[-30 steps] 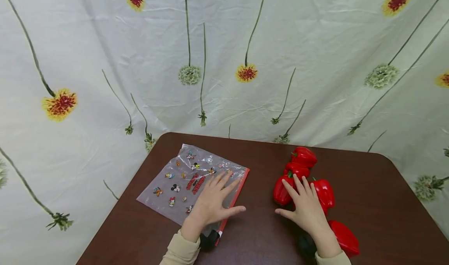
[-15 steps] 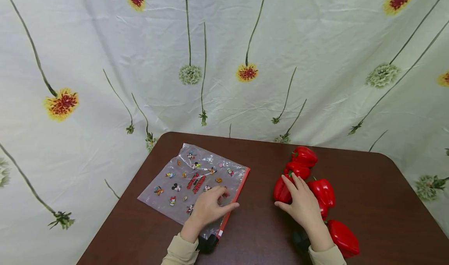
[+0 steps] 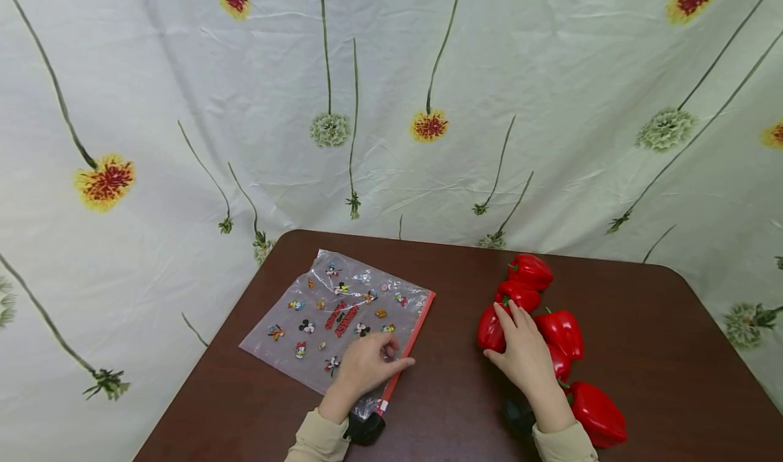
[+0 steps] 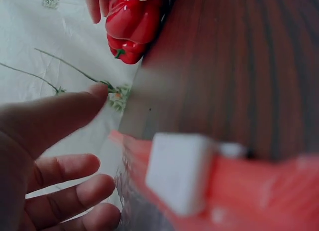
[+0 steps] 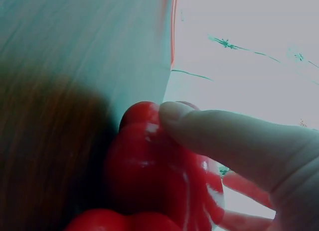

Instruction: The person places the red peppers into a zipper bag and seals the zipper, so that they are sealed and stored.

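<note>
Red and glossy, a pepper (image 3: 490,329) is lying just right of the centre in the lower half of the head view, and the right hand (image 3: 527,350) is grasping it: the thumb is resting at its lower edge and the fingers are reaching over its upper edge. In the right wrist view the thumb is lying against the red skin while other fingers are showing beyond.

A second pepper (image 3: 520,295) and a third pepper (image 3: 531,272) are lining up above it in the frame. Right of the hand a fourth pepper (image 3: 564,334) is sitting, with a fifth pepper (image 3: 561,363) partly showing below it, and a sixth pepper (image 3: 597,416) is lying lower right, beside the sleeve (image 3: 564,443).

At lower centre-left, a clear bag (image 3: 333,323) with printed figures is lying flat, its red strip (image 3: 422,323) facing the peppers and its white slider (image 3: 383,405) sitting at the strip's lower end. The left hand (image 3: 363,363) is hovering over the bag's right part, fingers released and loosely bending, thumb pointing right. A dark brown surface (image 3: 449,394) is carrying everything; flowered cloth (image 3: 391,75) is hanging behind, filling the upper frame.
</note>
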`<state>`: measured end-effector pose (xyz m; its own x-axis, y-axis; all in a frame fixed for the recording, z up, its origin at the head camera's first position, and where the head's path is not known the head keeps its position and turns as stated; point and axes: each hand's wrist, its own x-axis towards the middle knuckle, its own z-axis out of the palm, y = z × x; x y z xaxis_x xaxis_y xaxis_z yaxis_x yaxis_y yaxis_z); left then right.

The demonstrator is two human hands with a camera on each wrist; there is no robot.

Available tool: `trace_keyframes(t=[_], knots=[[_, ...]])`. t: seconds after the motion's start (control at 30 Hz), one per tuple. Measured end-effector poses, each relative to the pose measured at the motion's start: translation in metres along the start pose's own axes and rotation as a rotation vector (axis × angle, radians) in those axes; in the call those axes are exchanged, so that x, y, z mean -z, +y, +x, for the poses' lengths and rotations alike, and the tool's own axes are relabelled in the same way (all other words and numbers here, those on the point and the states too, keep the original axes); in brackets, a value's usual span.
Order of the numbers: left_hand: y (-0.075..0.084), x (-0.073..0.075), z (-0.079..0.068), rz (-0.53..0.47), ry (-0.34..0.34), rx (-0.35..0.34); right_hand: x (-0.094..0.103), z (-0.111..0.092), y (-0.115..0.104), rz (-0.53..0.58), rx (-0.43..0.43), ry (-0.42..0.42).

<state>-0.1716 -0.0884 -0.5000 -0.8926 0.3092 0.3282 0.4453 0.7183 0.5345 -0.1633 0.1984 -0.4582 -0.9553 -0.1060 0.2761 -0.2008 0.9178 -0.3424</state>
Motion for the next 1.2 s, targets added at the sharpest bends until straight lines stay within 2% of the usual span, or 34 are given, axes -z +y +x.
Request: trace_keyframes(t=[0.27,0.47,0.93,1.2], knots=[[-0.004,-0.003,-0.002,0.008,-0.005,-0.005,0.000,0.000,0.004,0.067,-0.052,-0.036],[-0.006,-0.006,-0.003,0.011,0.006,-0.003,0.001,0.002,0.008,0.086,-0.042,-0.030],[-0.006,-0.009,-0.003,0.020,0.081,-0.054,-0.003,0.001,0.013,0.131,-0.023,-0.016],[-0.004,-0.008,-0.004,0.014,0.063,-0.023,-0.001,0.001,0.013,0.156,-0.021,-0.030]])
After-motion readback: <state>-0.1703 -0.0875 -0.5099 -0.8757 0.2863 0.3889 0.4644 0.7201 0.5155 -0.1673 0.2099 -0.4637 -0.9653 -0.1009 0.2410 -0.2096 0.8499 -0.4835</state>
